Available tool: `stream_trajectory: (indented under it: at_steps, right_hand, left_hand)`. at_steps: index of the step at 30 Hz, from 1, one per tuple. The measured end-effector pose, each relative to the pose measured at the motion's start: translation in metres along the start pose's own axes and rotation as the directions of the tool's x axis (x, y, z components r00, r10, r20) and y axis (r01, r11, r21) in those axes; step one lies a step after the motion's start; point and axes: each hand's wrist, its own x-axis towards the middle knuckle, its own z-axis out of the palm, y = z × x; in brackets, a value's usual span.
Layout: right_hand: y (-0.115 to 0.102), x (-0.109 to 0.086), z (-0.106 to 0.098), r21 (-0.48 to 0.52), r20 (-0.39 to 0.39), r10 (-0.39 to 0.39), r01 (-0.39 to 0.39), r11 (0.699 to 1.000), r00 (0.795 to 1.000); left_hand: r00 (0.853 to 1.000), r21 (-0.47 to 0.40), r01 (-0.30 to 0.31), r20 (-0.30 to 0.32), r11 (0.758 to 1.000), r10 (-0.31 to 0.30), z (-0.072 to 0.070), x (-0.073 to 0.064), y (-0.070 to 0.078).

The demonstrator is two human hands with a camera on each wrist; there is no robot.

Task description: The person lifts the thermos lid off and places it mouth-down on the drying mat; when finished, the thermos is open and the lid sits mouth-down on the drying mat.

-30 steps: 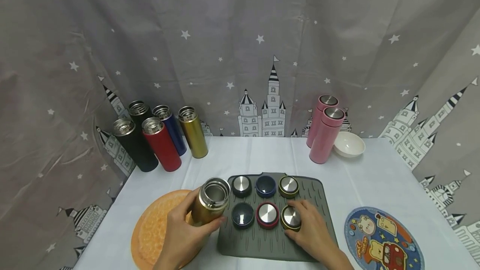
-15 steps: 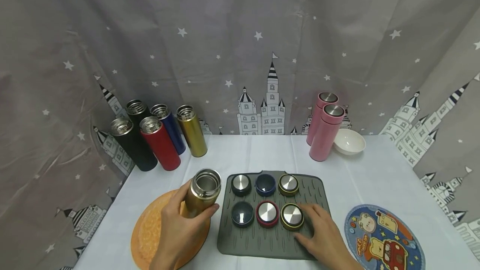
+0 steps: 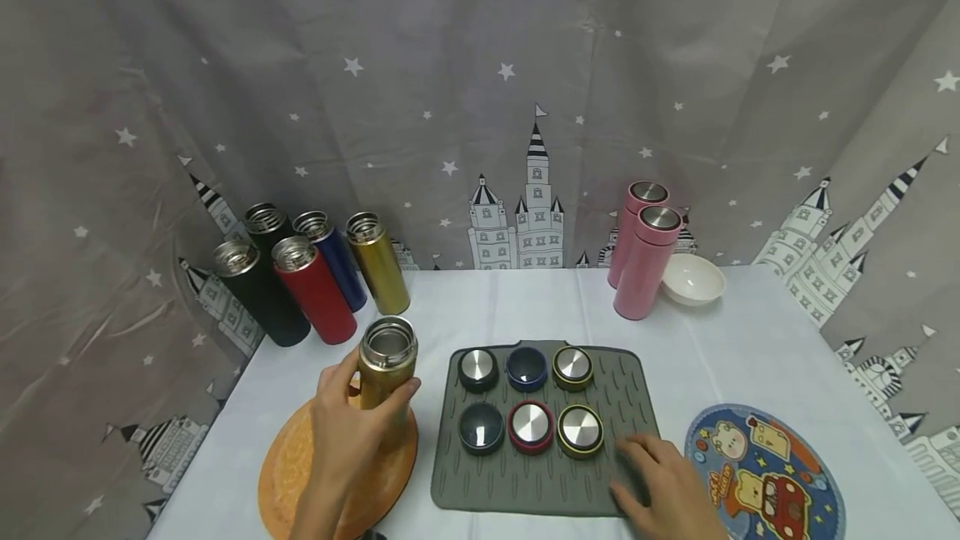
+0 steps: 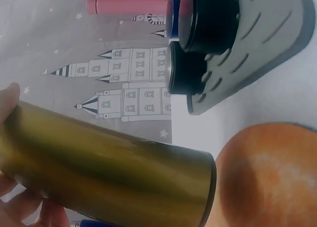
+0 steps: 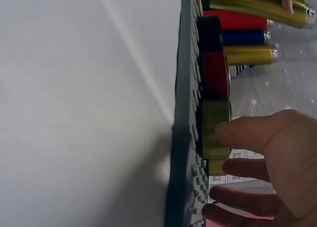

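Gold bottle [image 3: 386, 361]: uncapped; gripped round its body by the left hand [image 3: 347, 432]; located left of the grey mat [image 3: 525, 490], having been carried farther from it over the last second.
Gold-rimmed lid [image 3: 581, 431]: set down on the mat, right end of the near row; released within that same second.
Right hand [image 3: 666, 477]: drawn back to the mat's right edge; fingers loosely apart, nothing held.
Assessment: lid and bottle are judged fully parted, the lid's placing complete.
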Motion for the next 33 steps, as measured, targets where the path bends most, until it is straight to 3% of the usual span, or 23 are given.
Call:
stream_trajectory:
  at_steps: [4,9,12,19,33]
  right_hand:
    - [0.001,-0.006,0.001,0.003,0.032,0.012,-0.013,1.0,0.999]
    - [0.009,-0.015,0.006,-0.01,-0.03,-0.025,0.024,1.0,0.999]
    - [0.014,-0.02,0.008,-0.036,-0.043,-0.046,0.044,0.998,0.998]
    - [0.012,-0.02,0.008,-0.067,0.07,-0.001,0.005,0.998,0.998]
    - [0.008,-0.019,0.011,-0.068,0.083,0.036,-0.031,0.997,0.996]
  left_hand:
    - [0.999,-0.002,-0.012,-0.032,1.0,0.012,-0.003,0.009,-0.005]
    - [0.992,0.009,-0.077,-0.103,0.997,0.078,-0.006,0.022,-0.012]
    - [0.988,0.009,-0.101,-0.114,0.995,0.102,-0.004,0.03,-0.015]
    - [0.987,0.008,-0.085,-0.134,0.996,0.086,0.0,0.05,-0.021]
    - [0.981,-0.017,-0.089,-0.177,0.996,0.085,0.017,0.093,-0.037]
